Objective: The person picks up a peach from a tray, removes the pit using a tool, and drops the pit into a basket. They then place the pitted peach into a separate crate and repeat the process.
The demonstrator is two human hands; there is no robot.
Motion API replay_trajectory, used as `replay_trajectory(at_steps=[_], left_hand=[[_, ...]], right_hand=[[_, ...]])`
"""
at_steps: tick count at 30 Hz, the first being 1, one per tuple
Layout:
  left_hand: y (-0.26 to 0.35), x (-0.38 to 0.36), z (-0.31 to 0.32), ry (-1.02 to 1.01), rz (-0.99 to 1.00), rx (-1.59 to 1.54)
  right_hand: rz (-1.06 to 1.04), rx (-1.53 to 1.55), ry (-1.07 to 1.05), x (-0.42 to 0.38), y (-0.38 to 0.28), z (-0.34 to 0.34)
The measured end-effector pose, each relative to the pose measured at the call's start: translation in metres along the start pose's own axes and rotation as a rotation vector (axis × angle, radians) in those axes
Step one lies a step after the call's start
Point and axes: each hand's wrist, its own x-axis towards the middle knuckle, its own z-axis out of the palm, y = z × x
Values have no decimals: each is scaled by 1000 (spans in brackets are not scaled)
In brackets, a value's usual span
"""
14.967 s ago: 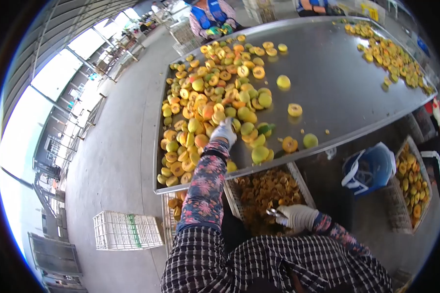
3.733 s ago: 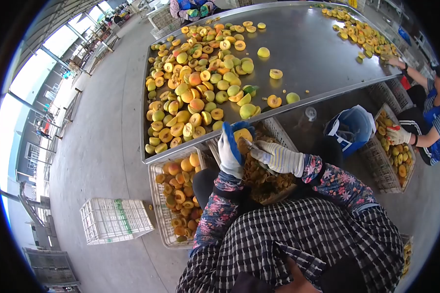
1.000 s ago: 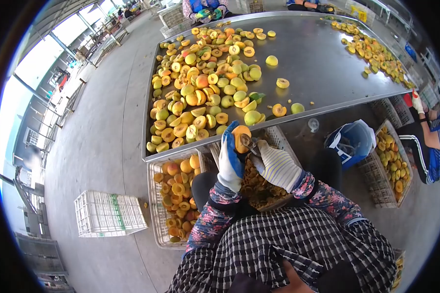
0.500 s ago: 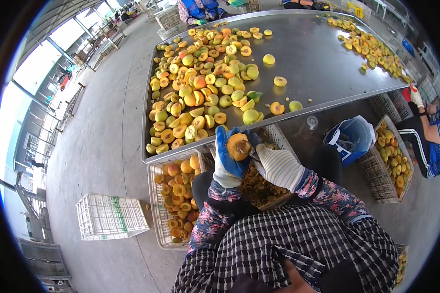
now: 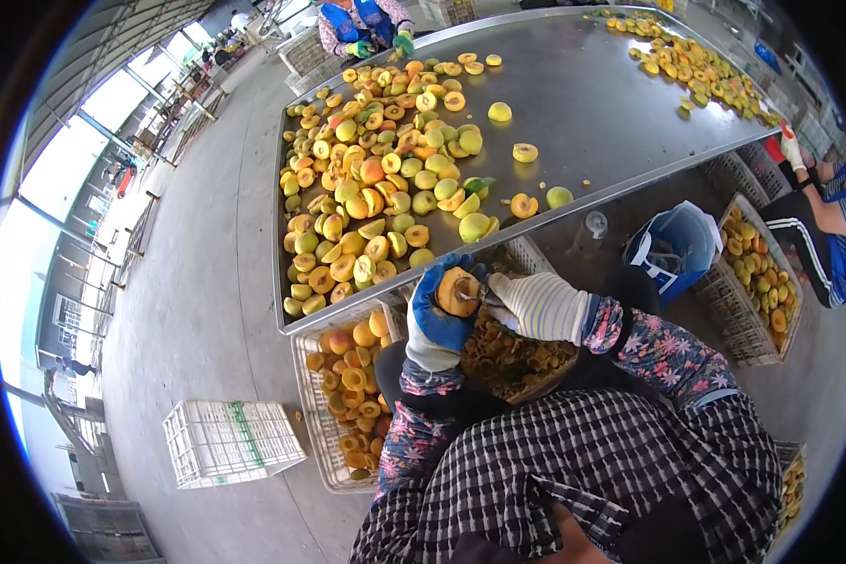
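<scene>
So a peach half (image 5: 460,290) is cupped cut-side up in the left hand (image 5: 437,315), blue-palmed glove fingers wrapped round it, held right above the crate of pits and scraps (image 5: 512,352) at the near edge of the steel table (image 5: 611,103). The right hand (image 5: 536,305), in a striped knit glove, is closed around a small metal pitting tool (image 5: 473,297) whose tip is dug into the middle of the flesh. For this step to go well, the half is probably best kept seated deep in the palm so it isn't squashed, and the tool gets turned around the stone rather than levered, otherwise the flesh likely tears. Keeping it all over the scrap crate means the pit drops where it's meant to. The crate of finished halves (image 5: 348,395) sits just left of that, so only a short drop is needed. The big pile of peaches (image 5: 376,179) is within easy reach on the table.
</scene>
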Motion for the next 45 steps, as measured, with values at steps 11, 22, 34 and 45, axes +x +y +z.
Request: replay_trajectory(at_steps=[11,22,34,45], left_hand=[[-6,-5,21,291,-7,-281],[-9,-4,-11,-149,238,583],[-11,11,-6,54,-19,135],[6,3,10,87,-313,-452]], right_hand=[[66,221,-73,-1,-18,8],[-61,364,-220,2,-3,-10],[349,1118,-335,-8,-20,-7],[431,1784,-567,-16,-18,-2]])
